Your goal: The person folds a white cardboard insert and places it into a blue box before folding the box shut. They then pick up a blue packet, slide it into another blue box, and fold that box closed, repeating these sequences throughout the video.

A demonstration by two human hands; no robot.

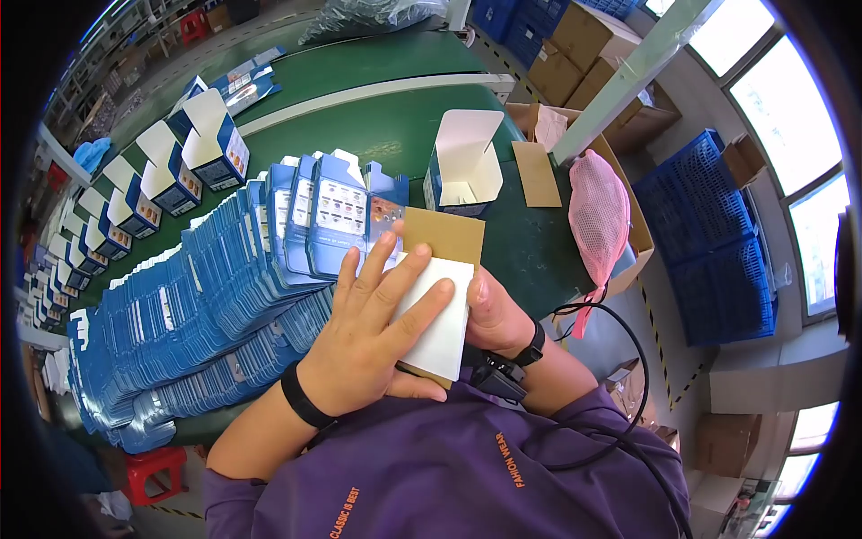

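Observation:
A folded piece of brown and white cardboard (445, 235) is held between my two hands in front of my chest. My left hand (359, 328) lies over its white face, fingers somewhat spread across it and the thumb along the lower edge. Gripping the right side is my right hand (496, 313), its fingers mostly hidden behind the cardboard. Just beyond my left fingertips lies a long row of flat blue printed cartons (242, 242), stacked leaning on one another. An opened blue and white box (464, 171) stands upright past the cardboard, lid raised.
Several opened boxes (215, 144) stand in a line on the green belt table (386, 135). A loose brown cardboard sheet (537, 175) lies near the right edge. By it, a pink mesh bag (599, 207) hangs over a large carton. A black cable (642, 359) runs beside my right arm.

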